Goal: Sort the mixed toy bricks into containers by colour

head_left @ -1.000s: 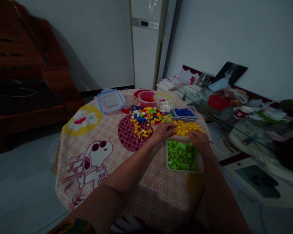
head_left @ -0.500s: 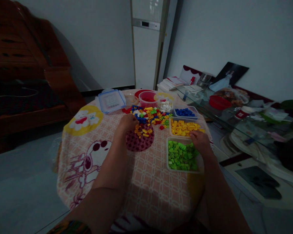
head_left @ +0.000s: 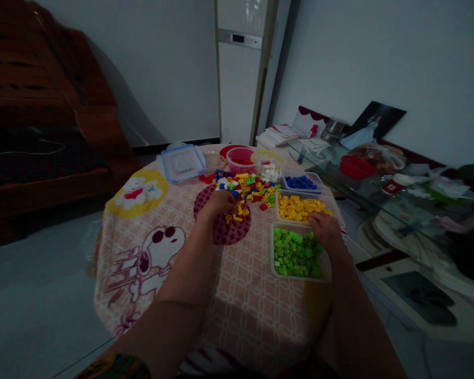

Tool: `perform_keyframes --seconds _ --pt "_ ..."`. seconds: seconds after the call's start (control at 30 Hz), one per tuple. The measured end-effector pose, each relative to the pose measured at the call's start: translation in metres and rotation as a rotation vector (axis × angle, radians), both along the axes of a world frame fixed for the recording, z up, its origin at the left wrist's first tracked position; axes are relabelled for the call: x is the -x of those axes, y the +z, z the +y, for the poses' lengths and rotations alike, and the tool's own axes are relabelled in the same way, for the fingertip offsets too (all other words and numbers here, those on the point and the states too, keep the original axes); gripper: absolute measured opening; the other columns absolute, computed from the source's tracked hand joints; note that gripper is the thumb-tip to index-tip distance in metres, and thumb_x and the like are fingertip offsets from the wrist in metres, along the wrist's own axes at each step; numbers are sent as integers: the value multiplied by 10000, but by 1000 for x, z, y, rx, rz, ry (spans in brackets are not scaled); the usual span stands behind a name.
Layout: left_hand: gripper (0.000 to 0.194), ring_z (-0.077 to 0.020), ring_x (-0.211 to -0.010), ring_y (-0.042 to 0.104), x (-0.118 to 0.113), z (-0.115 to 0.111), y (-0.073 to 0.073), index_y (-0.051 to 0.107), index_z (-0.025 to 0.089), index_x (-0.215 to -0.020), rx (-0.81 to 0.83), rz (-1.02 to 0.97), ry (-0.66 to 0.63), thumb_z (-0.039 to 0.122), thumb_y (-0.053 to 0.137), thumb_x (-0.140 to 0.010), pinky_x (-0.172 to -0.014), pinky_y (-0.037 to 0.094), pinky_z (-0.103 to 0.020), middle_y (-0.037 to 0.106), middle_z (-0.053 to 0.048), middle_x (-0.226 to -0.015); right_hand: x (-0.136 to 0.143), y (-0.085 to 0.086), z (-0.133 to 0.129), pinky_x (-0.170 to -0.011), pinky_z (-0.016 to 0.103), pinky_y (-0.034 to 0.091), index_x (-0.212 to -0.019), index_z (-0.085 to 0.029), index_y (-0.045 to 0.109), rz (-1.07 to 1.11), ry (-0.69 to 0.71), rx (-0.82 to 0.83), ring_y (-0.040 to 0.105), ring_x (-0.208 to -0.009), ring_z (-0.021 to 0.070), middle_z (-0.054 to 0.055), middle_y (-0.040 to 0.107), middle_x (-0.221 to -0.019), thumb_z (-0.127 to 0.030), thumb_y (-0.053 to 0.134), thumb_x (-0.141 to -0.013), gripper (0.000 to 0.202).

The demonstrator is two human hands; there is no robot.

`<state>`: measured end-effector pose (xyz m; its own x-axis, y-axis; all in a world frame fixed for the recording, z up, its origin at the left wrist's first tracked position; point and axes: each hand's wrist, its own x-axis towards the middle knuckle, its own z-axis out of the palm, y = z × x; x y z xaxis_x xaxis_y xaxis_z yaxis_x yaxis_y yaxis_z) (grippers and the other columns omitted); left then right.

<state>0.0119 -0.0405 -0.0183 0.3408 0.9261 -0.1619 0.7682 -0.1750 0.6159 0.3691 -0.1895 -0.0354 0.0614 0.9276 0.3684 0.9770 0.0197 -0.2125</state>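
My left hand [head_left: 220, 203] reaches over the near left edge of a mixed pile of toy bricks [head_left: 245, 181], its fingers curled down beside several loose yellow bricks [head_left: 240, 212]. Whatever lies under those fingers is hidden. At the right, my right hand [head_left: 326, 229] is closed with its fingertips by the near right corner of a clear tub [head_left: 276, 208] of yellow bricks; what it pinches, if anything, is too small to make out. Nearer me stands a tub [head_left: 272, 263] of green bricks, partly behind the right hand. A tub [head_left: 321, 184] of blue bricks sits behind the yellow one.
At the table's far side are a pink tub [head_left: 240, 164] with red bricks, white bricks [head_left: 270, 172] and a blue-edged lid [head_left: 183, 163]. A patterned cloth [head_left: 245, 295] covers the round table. Along the right runs a cluttered glass table [head_left: 339, 184]; a wooden bench [head_left: 95, 126] stands left.
My left hand has moved a little right, over the loose yellow bricks, uncovering more of the dark red circle on the cloth. The right hand stays by the yellow tub's corner.
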Motion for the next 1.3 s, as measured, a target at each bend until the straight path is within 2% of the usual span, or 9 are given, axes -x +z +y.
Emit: perform_keyframes --seconds 0.2,0.53,0.63,0.8,0.93,1.1,1.23,1.3 --pt "216 -145 -741 709 -18 -6 0 820 172 -903 -107 -15 -79 96 713 -732 -644 498 -179 798 -28 -820 -1 0 1 -823 351 506 -896 -211 772 10 20 -25 671 -873 248 108 780 -903 -240 490 -911 284" --pt "245 -169 -808 705 -32 -10 8 838 195 -917 -205 22 -84 111 699 -733 -729 492 -211 805 -31 -881 -2 -2 1 -831 368 508 -907 -203 774 -10 25 -18 672 -863 257 118 765 -884 -233 473 -932 303" --pt "225 -158 -773 687 -33 -12 13 828 183 -921 -245 -17 -115 141 688 -750 -707 478 -210 796 -28 -849 -2 -2 1 -838 367 506 -905 -201 773 -12 16 -9 683 -883 262 120 767 -897 -230 474 -936 302" --pt "149 -155 -727 663 -40 -21 18 806 185 -818 -201 42 -291 186 778 -672 -618 420 -203 769 -27 -791 -1 -2 1 -851 384 507 -927 -195 778 0 4 5 684 -892 268 138 771 -938 -231 478 -935 302" --pt "186 -164 -725 654 -49 -26 15 776 198 -740 -224 148 -280 113 795 -576 -592 397 -206 739 -28 -758 -1 -3 1 -870 383 504 -945 -190 782 -3 -3 9 684 -917 266 144 768 -961 -237 476 -940 310" --pt "134 -157 -675 628 -53 -27 13 751 186 -695 -193 145 -282 77 744 -618 -603 402 -214 690 -23 -662 -3 -4 2 -853 373 506 -941 -195 778 -20 15 -9 689 -911 264 128 783 -969 -241 476 -941 306" --pt "43 -142 -689 617 -53 -25 16 758 165 -751 -263 24 -253 160 729 -720 -644 414 -218 722 -32 -729 -4 -5 2 -876 374 506 -950 -192 780 -10 12 -9 700 -944 270 134 790 -1010 -232 488 -932 295" --pt "95 -140 -705 623 -56 -24 17 764 153 -812 -297 -70 -225 224 732 -758 -669 430 -219 728 -26 -752 -4 -5 2 -889 381 505 -957 -185 779 -7 11 -7 701 -953 274 140 792 -1025 -237 482 -936 303"
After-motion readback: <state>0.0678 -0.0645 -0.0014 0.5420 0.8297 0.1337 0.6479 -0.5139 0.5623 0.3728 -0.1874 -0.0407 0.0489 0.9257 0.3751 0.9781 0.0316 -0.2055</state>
